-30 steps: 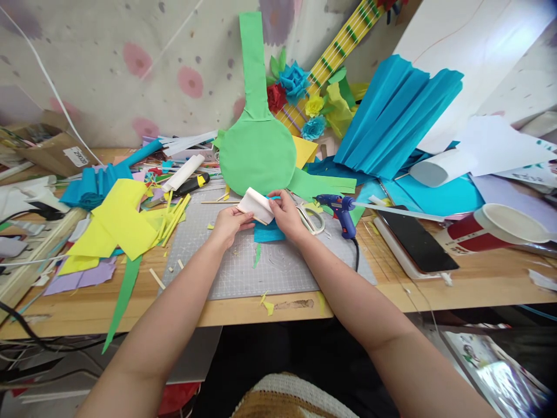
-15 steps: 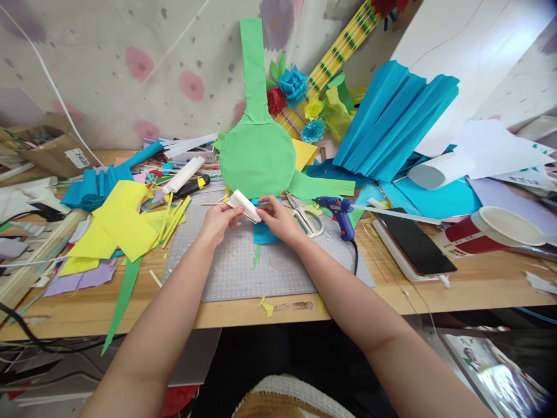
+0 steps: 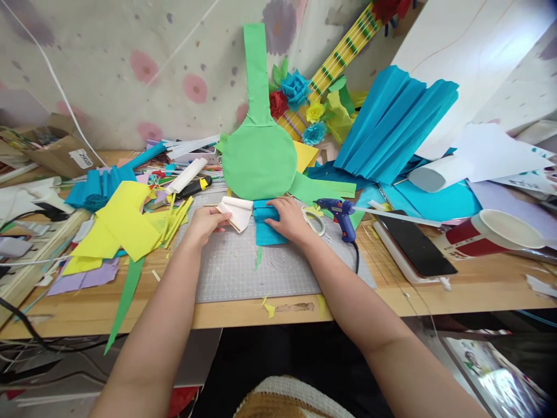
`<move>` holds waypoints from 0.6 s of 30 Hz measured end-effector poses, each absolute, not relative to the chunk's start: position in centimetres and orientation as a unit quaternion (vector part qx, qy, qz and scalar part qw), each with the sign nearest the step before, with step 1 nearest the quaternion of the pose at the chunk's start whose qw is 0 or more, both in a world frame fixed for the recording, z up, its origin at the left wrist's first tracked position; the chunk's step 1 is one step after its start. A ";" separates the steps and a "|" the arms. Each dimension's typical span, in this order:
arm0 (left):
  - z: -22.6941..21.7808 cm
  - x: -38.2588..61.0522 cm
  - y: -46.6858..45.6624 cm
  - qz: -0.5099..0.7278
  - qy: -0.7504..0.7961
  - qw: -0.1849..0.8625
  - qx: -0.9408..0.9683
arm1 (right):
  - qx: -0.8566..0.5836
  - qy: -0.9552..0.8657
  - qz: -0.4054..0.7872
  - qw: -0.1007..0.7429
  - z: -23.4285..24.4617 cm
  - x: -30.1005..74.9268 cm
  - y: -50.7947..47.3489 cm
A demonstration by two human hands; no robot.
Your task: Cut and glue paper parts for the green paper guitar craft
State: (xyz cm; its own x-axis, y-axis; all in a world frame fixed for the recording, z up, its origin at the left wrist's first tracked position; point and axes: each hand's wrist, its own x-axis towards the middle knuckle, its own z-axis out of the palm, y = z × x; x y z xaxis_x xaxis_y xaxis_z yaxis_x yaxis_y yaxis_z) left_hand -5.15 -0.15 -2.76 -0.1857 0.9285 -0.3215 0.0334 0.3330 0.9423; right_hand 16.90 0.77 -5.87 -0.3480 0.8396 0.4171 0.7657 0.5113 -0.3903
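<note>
My left hand [image 3: 205, 225] pinches a small white paper piece [image 3: 238, 216] by its left edge, between thumb and fingers. The piece has a rolled upper edge and a thin tan strip along its lower side. My right hand [image 3: 289, 220] rests with fingers spread on a blue crepe paper strip [image 3: 263, 225], which lies on the grey cutting mat [image 3: 243, 278]. Scissors [image 3: 321, 225] with pale handles are partly hidden behind the right hand. Just beyond both hands stands a green round paper shape [image 3: 260, 159] with a long neck.
A blue glue gun [image 3: 343, 216] lies right of the mat, near a phone [image 3: 418, 244] and a paper cup [image 3: 491, 233]. Yellow paper [image 3: 126, 220] and a utility knife [image 3: 195, 187] are at left. Pleated blue paper [image 3: 387, 128] stands at the back right.
My right hand has let go of the white paper piece and moved right onto the blue crepe paper. My left hand has shifted slightly left, and the white piece has turned flatter.
</note>
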 end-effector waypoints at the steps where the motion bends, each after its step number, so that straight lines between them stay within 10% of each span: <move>1: -2.7 -5.1 -0.2 0.432 0.634 0.517 0.379 | -0.496 -0.811 0.050 0.306 -5.7 16.7 0.6; 18: -4.4 -0.7 -1.3 0.576 0.512 0.589 0.246 | -0.483 -0.825 0.019 0.292 -4.7 12.7 -1.6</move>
State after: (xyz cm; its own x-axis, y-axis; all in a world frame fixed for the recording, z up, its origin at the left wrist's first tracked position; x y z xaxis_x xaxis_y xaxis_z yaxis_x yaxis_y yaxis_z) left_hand -0.72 -1.30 -4.36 -0.1863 0.9292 -0.3192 -0.4262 0.2162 0.8784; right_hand 12.66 -1.65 -4.69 -0.3633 0.8078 0.4642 0.7856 0.5335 -0.3134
